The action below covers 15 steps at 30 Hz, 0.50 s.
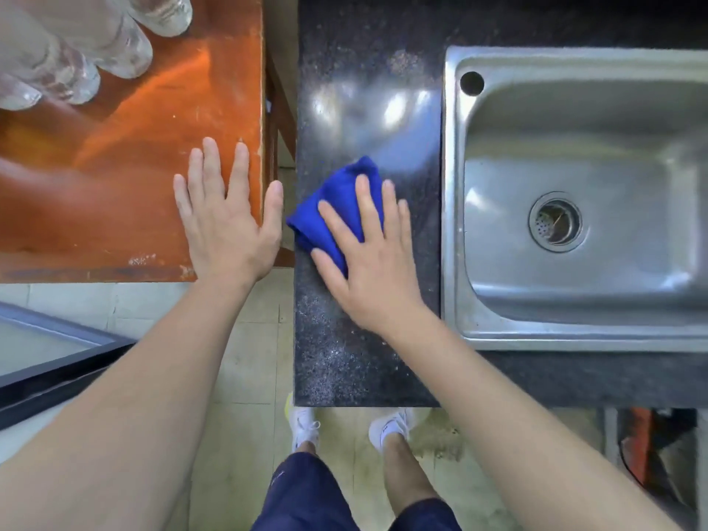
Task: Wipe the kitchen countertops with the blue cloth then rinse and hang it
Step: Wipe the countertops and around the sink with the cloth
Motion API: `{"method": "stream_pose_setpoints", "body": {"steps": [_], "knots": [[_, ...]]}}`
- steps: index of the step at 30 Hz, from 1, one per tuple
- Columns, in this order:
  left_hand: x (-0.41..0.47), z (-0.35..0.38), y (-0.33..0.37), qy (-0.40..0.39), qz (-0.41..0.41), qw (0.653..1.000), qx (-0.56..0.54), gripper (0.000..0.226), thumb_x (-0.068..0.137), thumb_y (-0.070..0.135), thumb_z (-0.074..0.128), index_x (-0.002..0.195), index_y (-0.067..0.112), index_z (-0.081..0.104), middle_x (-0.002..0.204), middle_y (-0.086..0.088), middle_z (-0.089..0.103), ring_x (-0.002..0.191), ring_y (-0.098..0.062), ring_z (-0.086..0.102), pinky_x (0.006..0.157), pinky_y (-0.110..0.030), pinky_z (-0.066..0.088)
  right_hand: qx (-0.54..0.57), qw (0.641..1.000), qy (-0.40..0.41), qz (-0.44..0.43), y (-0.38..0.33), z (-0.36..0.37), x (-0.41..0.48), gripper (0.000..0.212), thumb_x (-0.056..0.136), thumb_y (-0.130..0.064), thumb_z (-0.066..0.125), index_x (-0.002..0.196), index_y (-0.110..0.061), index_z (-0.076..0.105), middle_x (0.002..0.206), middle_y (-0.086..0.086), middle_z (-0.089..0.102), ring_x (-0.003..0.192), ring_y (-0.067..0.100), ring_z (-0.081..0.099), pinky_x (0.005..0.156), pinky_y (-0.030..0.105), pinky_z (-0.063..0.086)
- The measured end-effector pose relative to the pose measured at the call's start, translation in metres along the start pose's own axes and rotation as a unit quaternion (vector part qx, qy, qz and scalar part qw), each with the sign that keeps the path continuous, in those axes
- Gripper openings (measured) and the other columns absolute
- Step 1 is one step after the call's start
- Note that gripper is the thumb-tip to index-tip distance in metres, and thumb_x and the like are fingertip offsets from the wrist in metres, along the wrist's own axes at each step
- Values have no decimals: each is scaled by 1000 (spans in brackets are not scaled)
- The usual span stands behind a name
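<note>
A bunched blue cloth (339, 203) lies on the dark speckled countertop (344, 339), near its left edge. My right hand (367, 258) presses flat on the cloth with straight, spread fingers. My left hand (226, 216) rests flat on the corner of an orange wooden table (115, 166) left of the counter, fingers straight, holding nothing. A wet, shiny patch shows on the counter beyond the cloth.
A steel sink (452, 185) with a drain (555, 222) fills the counter to the right of the cloth. Several clear plastic bottles (76, 44) stand at the table's far left. A dark-framed glass panel (49, 354) leans low at left. Tiled floor and my shoes are below.
</note>
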State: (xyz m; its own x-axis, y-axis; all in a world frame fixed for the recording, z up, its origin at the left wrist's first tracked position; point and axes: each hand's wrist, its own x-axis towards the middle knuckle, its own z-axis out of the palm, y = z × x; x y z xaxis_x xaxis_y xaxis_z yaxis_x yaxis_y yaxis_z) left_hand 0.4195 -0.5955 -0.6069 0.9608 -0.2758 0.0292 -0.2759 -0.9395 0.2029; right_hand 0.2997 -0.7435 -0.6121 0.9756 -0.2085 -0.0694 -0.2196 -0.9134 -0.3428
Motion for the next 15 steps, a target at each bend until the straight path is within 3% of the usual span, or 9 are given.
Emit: {"method": "stream_pose_setpoints", "body": {"steps": [3, 6, 12, 15], "knots": [[-1, 0, 1, -3, 5, 1000, -2, 67, 101, 57, 28, 157, 21, 28, 167, -13, 14, 154, -28, 10, 124, -50, 4, -5, 998, -46, -43, 1, 0, -55, 60, 98, -56, 46, 152, -31, 44, 167, 15, 18, 154, 42, 8, 124, 55, 9], [0, 0, 1, -2, 11, 1000, -4, 68, 100, 57, 28, 157, 20, 29, 166, -15, 16, 153, -30, 12, 124, -52, 6, -21, 996, -53, -65, 10, -6, -34, 60, 97, -60, 42, 152, -35, 43, 167, 13, 20, 154, 42, 11, 125, 54, 7], [2, 1, 2, -3, 17, 1000, -1, 66, 101, 55, 25, 157, 20, 28, 166, -15, 15, 153, -32, 12, 123, -53, 6, -32, 995, -37, 86, 5, -24, 120, 60, 101, -59, 35, 157, -39, 29, 170, 11, 3, 154, 42, -3, 122, 55, -2], [4, 2, 1, -5, 12, 1000, 5, 66, 101, 55, 23, 158, 21, 26, 166, -15, 14, 153, -32, 11, 123, -53, 5, -33, 992, -33, 121, -12, -14, 132, 60, 102, -57, 33, 158, -36, 28, 169, 13, 1, 154, 43, -5, 122, 56, -1]]}}
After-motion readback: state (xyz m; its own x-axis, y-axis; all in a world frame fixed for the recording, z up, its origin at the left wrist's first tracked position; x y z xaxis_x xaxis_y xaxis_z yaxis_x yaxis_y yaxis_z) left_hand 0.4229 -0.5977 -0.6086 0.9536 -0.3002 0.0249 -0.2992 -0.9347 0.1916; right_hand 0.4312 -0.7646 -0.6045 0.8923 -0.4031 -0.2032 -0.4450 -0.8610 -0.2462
